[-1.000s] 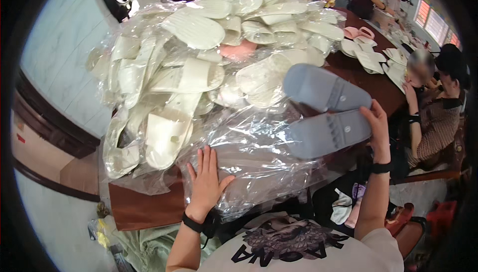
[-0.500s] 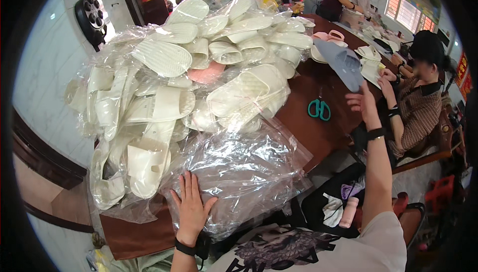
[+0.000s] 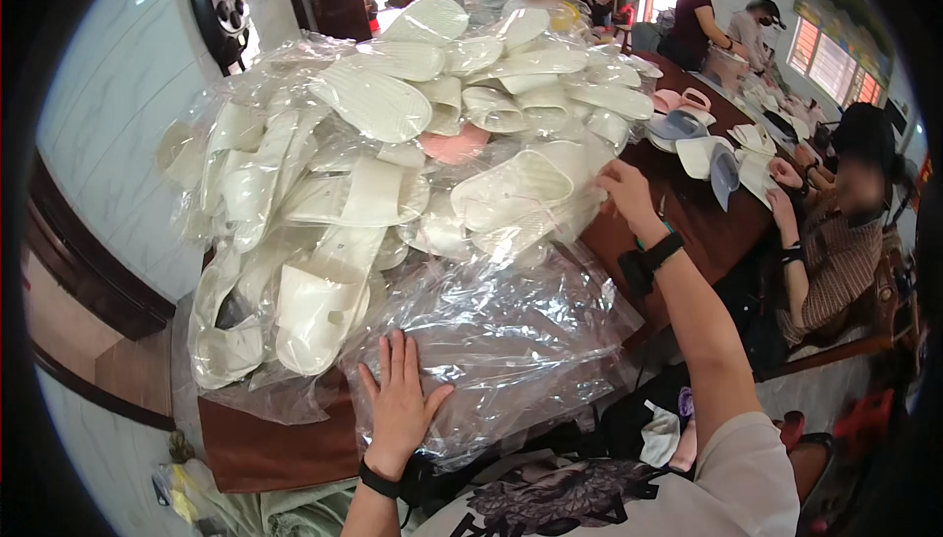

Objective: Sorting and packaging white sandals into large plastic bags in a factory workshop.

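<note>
My left hand (image 3: 401, 407) lies flat, fingers spread, on a stack of clear plastic bags (image 3: 511, 340) at the table's near edge. At the right side of a big heap of cream slippers wrapped in clear plastic, my right hand (image 3: 627, 198) has its fingers bent in a pinch. Its fingertips meet the edge of a bagged cream slipper (image 3: 516, 188). Grey-blue slippers (image 3: 725, 175) lie on the far right of the table, beside a cream slipper (image 3: 695, 156) and pink slippers (image 3: 693, 100). A pink sole (image 3: 454, 144) shows within the heap.
The brown table (image 3: 285, 453) runs away to the far right. A seated co-worker (image 3: 835, 242) has both hands near the slippers there. More people stand or sit at the far end. A pale cloth (image 3: 661, 434) lies below the table edge, near my right arm.
A grey-blue slipper, in the air by my open right hand before, has come down among the slippers at right. My right hand has moved left to the heap, covering most of the green-handled scissors.
</note>
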`<state>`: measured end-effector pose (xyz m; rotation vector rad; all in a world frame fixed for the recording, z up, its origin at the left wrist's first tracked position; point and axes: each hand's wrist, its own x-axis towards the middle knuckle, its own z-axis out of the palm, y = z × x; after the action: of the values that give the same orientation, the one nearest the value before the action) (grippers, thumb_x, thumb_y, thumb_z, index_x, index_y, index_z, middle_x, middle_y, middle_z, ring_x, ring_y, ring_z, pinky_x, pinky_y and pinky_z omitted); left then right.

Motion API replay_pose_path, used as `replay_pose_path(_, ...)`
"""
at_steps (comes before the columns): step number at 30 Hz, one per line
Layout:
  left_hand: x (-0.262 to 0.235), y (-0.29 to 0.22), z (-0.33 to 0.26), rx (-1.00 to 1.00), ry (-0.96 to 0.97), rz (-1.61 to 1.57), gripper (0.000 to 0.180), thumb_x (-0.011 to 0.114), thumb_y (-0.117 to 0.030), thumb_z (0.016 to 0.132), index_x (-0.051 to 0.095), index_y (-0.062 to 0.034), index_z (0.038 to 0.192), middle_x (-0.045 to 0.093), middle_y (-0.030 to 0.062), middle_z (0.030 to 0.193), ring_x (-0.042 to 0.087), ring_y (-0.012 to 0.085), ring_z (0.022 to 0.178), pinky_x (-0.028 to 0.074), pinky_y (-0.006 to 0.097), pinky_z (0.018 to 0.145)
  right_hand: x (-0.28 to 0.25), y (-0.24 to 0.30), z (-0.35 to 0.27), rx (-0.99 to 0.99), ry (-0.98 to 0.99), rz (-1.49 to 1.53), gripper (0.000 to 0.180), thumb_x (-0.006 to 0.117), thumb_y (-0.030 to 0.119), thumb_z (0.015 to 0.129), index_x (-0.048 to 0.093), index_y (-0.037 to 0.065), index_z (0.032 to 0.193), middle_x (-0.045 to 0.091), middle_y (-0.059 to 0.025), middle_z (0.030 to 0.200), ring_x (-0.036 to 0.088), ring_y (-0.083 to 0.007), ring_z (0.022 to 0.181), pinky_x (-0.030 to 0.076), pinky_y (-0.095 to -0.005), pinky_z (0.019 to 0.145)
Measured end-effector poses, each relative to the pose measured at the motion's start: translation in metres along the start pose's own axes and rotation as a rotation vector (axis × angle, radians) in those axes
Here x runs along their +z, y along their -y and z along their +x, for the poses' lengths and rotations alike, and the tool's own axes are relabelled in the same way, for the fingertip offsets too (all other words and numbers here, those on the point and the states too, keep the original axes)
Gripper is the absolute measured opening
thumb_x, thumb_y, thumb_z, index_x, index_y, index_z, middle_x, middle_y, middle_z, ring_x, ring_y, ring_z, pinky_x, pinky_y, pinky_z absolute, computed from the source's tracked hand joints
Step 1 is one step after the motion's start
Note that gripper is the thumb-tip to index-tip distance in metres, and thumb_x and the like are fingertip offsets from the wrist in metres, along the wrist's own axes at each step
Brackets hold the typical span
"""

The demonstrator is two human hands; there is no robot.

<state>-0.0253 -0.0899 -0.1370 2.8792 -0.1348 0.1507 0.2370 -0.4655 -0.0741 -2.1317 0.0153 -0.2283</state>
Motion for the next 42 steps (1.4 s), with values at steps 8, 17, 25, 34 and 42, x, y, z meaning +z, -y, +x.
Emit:
replay_pose_path(8, 0.001, 0.002, -0.001, 0.014, -0.022, -0.002, 0.087, 0.059, -0.053, 0.089, 0.028, 0.0021, 0.150, 0.019, 0.0182, 0.160, 0.014, 0.0385, 0.149, 0.012, 0.066, 0.113, -0.053, 0.048, 0.012, -0.238, -0.486, 0.455, 0.013, 0.054, 0.017, 0.098, 0.056, 0.007, 0.107, 0.063, -0.0035, 0.091, 0.063, -0.0120, 0.076, 0.051, -0.0268, 0.063)
replay_pose_path(17, 0.001, 0.005, -0.001, 0.018, -0.048, -0.009, 0.085, 0.060, -0.051, 0.089, 0.030, 0.0027, 0.149, 0.022, 0.0187, 0.160, 0.016, 0.0379, 0.149, 0.013, 0.067, 0.113, -0.101, 0.124, -0.025, -0.636, -0.462, 0.464, 0.013, 0.053, 0.018, 0.101, 0.057, 0.007, 0.107, 0.070, -0.0060, 0.101, 0.059, -0.0088, 0.088, 0.044, -0.0232, 0.085)
replay_pose_path(25, 0.008, 0.006, -0.001, 0.030, -0.062, 0.006, 0.088, 0.056, -0.057, 0.090, 0.031, 0.0034, 0.148, 0.021, 0.0184, 0.160, 0.016, 0.0379, 0.149, 0.012, 0.068, 0.112, -0.031, 0.180, -0.102, -0.804, -0.106, 0.537, 0.016, 0.053, 0.011, 0.099, 0.056, 0.002, 0.112, 0.065, -0.0069, 0.106, 0.063, -0.0161, 0.101, 0.049, -0.0289, 0.091)
replay_pose_path(34, 0.012, 0.007, -0.005, 0.053, -0.118, -0.093, 0.076, 0.067, -0.043, 0.087, 0.038, -0.0035, 0.145, 0.041, 0.0185, 0.148, 0.036, 0.0373, 0.139, 0.008, 0.066, 0.114, 0.035, 0.119, -0.149, -0.736, 0.209, 0.154, 0.023, 0.058, 0.002, 0.091, 0.063, 0.003, 0.114, 0.066, -0.0108, 0.111, 0.064, -0.0211, 0.103, 0.049, -0.0314, 0.091)
replay_pose_path(42, 0.007, 0.005, -0.002, 0.055, -0.136, -0.109, 0.074, 0.074, -0.039, 0.082, 0.045, -0.0080, 0.142, 0.047, 0.0146, 0.145, 0.030, 0.0424, 0.142, 0.016, 0.071, 0.109, 0.005, 0.027, -0.159, -0.285, -0.014, -0.065, 0.016, 0.059, 0.007, 0.094, 0.063, -0.002, 0.106, 0.068, -0.0108, 0.092, 0.066, -0.0196, 0.086, 0.050, -0.0292, 0.079)
